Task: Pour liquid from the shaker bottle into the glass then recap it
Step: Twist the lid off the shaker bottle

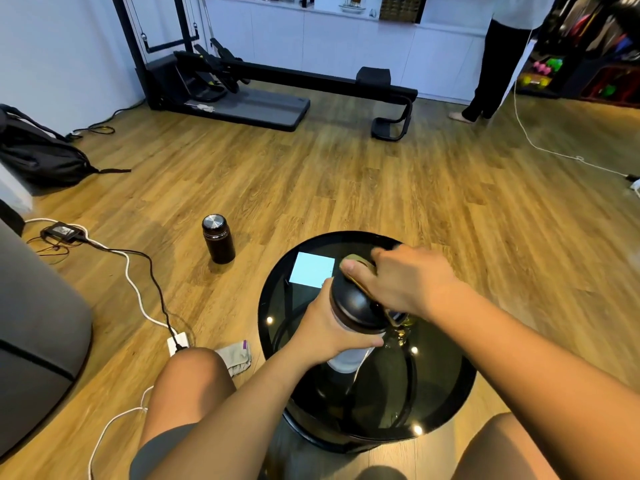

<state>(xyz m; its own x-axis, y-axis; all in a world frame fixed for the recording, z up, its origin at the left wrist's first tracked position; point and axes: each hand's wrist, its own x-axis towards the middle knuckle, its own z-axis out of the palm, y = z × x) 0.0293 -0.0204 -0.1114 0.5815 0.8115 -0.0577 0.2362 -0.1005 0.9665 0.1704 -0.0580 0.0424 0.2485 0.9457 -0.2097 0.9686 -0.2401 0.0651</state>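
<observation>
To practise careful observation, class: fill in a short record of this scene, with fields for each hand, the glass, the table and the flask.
left hand: grips the shaker bottle by its pale body
right hand: fingers curled over the black lid, thumb on top
glass: beside the bottle, mostly hidden under the right hand; contents unclear
table: round, dark glass top
flask: dark, upright on the floor, left of the table

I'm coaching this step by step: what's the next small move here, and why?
Probably work the olive flip cap with the right thumb: the right hand grips the black lid of the translucent shaker bottle, the left hand grips its body, and the clear glass beside it is mostly hidden, fill unclear.
</observation>
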